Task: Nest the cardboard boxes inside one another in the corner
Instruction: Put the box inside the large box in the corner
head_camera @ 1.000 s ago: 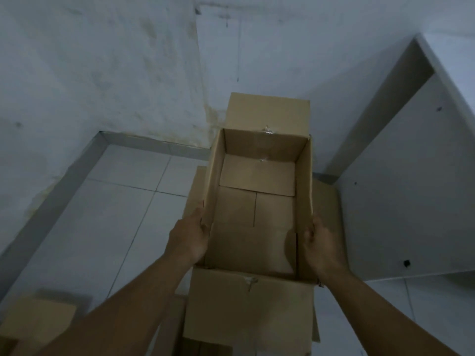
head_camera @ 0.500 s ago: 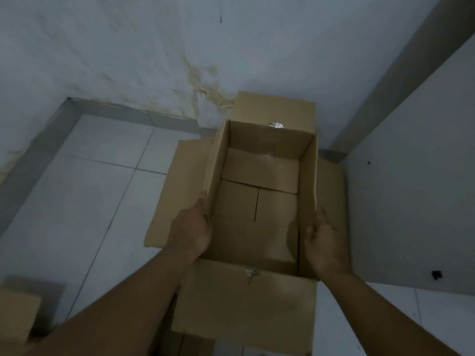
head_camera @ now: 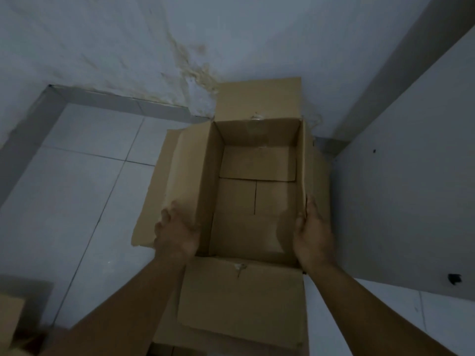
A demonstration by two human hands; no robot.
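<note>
An open brown cardboard box [head_camera: 257,201] sits in the corner, flaps spread; it appears to rest inside a larger box whose wide flap [head_camera: 154,201] lies on the floor at its left. My left hand [head_camera: 177,232] presses on the box's left flap, fingers spread. My right hand [head_camera: 312,232] grips the box's right wall near its front corner. The near flap [head_camera: 241,299] folds out toward me. The far flap [head_camera: 258,98] stands against the wall.
A stained white wall [head_camera: 128,47] meets the tiled floor [head_camera: 77,188] behind the box. A white cabinet panel [head_camera: 411,201] stands close on the right. Another cardboard box [head_camera: 10,319] shows at the lower left edge.
The box has gone down lower into the corner. Its left flap has folded outward, and my left hand has moved from the wall's edge onto that flap.
</note>
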